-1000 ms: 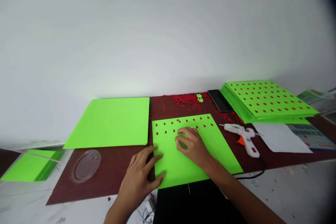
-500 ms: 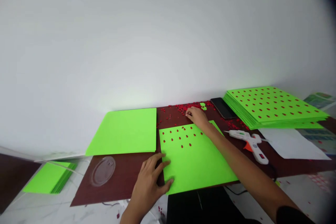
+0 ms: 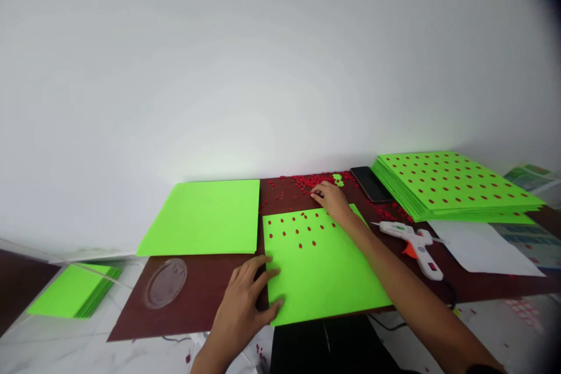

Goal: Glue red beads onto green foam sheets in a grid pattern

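Observation:
A bright green sheet [image 3: 324, 280] lies in front of me, with rows of small red drop-shaped pieces [image 3: 309, 228] on its upper part. My left hand [image 3: 248, 292] rests at its left edge, fingers apart, fingertips touching the sheet. Beyond the far edge, my right hand [image 3: 329, 196] is at the scattered pile of red pieces [image 3: 307, 181], thumb and fingers pinched together. Whatever lies between those fingertips is too small to make out. Two small green flower-shaped cutouts [image 3: 337, 178] lie among the pile. My right forearm covers part of the sheet's right side.
Plain green sheets [image 3: 205, 216] lie left, a dotted green stack [image 3: 456, 181] right. A white glue gun [image 3: 414, 239], a black phone [image 3: 371, 183], white paper [image 3: 482, 245] and a clear round lid [image 3: 166, 283] are on the brown table [image 3: 201, 298]. Another green stack [image 3: 72, 292] is lower left.
The whole view has shifted slightly. My right hand stays at the red pile with its fingers slightly repositioned, and my left hand keeps its place on the sheet's edge.

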`<state>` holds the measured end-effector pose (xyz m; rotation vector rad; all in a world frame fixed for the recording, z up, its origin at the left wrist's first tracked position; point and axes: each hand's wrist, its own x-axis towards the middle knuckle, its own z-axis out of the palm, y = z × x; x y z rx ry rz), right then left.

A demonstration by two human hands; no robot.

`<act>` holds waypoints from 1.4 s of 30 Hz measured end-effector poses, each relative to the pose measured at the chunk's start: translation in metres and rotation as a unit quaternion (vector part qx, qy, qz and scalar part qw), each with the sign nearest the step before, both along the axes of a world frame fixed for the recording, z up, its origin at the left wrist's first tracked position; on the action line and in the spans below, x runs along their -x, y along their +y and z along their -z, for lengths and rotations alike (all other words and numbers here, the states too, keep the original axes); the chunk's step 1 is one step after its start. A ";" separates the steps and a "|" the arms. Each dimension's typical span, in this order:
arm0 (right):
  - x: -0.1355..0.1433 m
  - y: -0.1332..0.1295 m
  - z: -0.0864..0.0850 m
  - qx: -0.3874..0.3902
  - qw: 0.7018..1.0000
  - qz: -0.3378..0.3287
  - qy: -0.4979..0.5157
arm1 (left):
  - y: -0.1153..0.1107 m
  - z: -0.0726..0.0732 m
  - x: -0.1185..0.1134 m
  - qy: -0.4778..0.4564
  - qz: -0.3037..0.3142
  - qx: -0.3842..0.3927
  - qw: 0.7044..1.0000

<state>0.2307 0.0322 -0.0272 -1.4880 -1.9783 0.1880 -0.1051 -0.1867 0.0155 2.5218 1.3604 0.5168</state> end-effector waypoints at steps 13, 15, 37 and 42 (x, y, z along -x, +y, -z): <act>-0.001 -0.007 -0.011 -0.002 0.995 -0.058 0.081 | 0.002 -0.002 -0.002 -0.002 -0.003 -0.011 1.000; -0.003 -0.009 -0.012 0.010 0.992 -0.067 0.110 | 0.002 -0.002 -0.002 -0.002 -0.004 -0.009 1.000; 0.003 -0.099 -0.078 -0.046 0.960 -0.193 0.197 | 0.001 -0.004 -0.002 -0.004 -0.004 -0.007 1.000; 0.006 -0.150 -0.046 -0.002 0.973 -0.212 0.094 | 0.001 -0.003 -0.003 -0.002 -0.001 0.002 1.000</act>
